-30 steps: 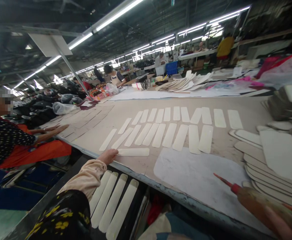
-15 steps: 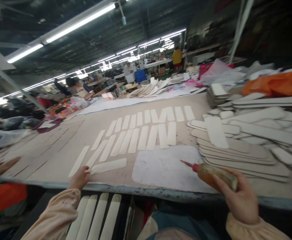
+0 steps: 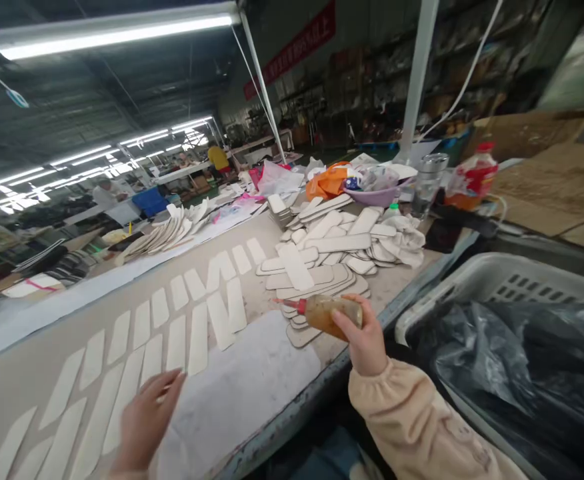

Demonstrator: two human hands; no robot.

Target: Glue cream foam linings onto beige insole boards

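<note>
- My right grip [image 3: 367,337] is closed around an amber squeeze bottle [image 3: 327,317], with my thumb pressed against its side.
- I hold that bottle nearly level, its red nozzle [image 3: 295,305] pointing left, off the far right corner of the white sheet [image 3: 257,370].
- My left grip [image 3: 147,417] is at the left edge of the white sheet, fingers curled in and thumb close to them. I cannot tell whether anything is pinched there, since the fingertips are blurred.
- The cream strips [image 3: 97,420] lie in two slanted rows on the desk [image 3: 2,380], left of the white sheet and past its far edge. My left hand covers part of the nearer row.
- A stack of dark-edged panels [image 3: 317,283] lies just beyond the white sheet's far right corner, partly hidden by my bottle, with one pale panel [image 3: 296,265] crosswise on top.
- Farther beyond the white sheet, more panels are heaped loosely, and behind them sit a lavender basin [image 3: 375,197] and a red-capped drink bottle [image 3: 475,180].
- To the right of the white sheet, past the desk's edge, a pale slotted basket [image 3: 502,262] holds dark plastic [image 3: 517,360].
</note>
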